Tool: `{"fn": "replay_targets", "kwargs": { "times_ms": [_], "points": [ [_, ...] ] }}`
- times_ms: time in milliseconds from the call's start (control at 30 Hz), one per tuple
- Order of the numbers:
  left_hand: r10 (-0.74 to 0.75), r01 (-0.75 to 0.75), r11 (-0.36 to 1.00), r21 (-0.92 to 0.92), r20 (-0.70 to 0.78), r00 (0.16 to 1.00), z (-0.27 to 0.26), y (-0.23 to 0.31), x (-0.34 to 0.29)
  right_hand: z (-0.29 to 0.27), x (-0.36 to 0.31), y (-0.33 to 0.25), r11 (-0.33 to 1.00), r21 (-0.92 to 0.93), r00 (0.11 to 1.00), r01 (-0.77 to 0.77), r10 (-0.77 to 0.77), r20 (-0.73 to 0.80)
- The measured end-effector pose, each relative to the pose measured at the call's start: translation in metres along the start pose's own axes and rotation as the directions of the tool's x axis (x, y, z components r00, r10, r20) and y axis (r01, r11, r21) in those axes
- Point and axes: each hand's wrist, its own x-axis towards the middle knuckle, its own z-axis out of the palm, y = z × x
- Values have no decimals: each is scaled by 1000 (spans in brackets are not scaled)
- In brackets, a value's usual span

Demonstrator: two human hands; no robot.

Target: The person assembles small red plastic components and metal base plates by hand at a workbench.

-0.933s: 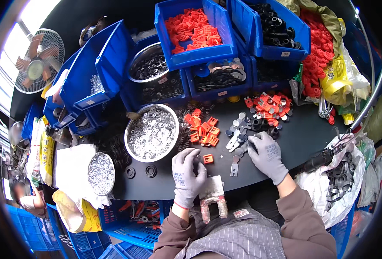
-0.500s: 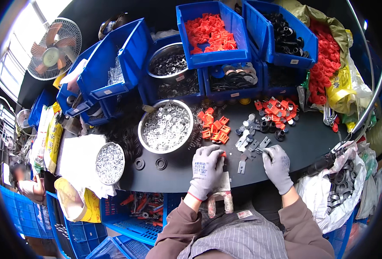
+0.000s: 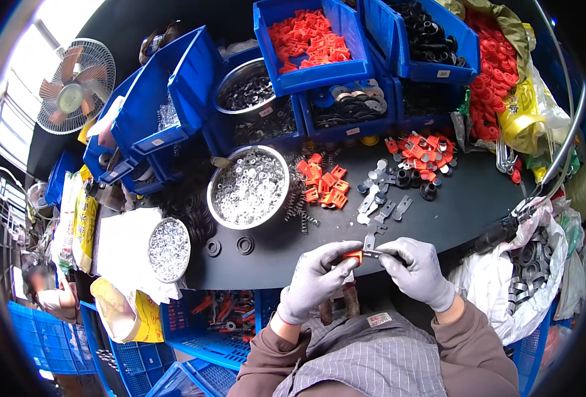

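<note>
My left hand (image 3: pixel 316 279), in a grey glove, pinches a small orange plastic clip (image 3: pixel 354 255). My right hand (image 3: pixel 413 272), gloved alike, has thumb and fingers closed on a small dark metal piece (image 3: pixel 372 254). The two parts meet end to end above the table's front edge; how far one sits inside the other is hidden. Just beyond the fingertips lies a flat metal tab (image 3: pixel 370 239). More loose metal tabs (image 3: pixel 402 207) lie farther off, with a pile of orange clips (image 3: pixel 325 184) to their left.
A steel bowl of washers (image 3: pixel 248 188) stands left of the clips. Behind are blue bins (image 3: pixel 319 79) of orange and black parts. Assembled orange pieces (image 3: pixel 422 155) lie at the back right. A white bag of black rings (image 3: pixel 498 291) is at the right, blue crates (image 3: pixel 207 351) below left.
My right hand has moved left from the metal tabs, bringing a metal piece to the orange clip. My left hand has shifted slightly right and nearer me. The whole view has tilted a little.
</note>
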Motion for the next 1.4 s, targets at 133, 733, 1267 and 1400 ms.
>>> {"fn": "replay_targets", "kwargs": {
  "times_ms": [133, 733, 1267, 1400],
  "points": [
    [-85, 83, 984, -157, -7, 996, 6, 5, 0, -2, 3, -3, 996, 37, 995, -79, 77, 66],
    [364, -334, 714, 615, 81, 928, 4, 12, 56, -18, 26, 40, 520, 644, 763, -561, 626, 159],
    [710, -273, 255, 928, 12, 704, -38, -50, 94, -38, 60, 81, 901, -434, 1000, 17, -23, -10],
    [724, -275, 326, 904, -52, 688, -37, -51, 88, -28, 41, 77, 764, -636, 990, 110, -24, 142]
  ]
}}
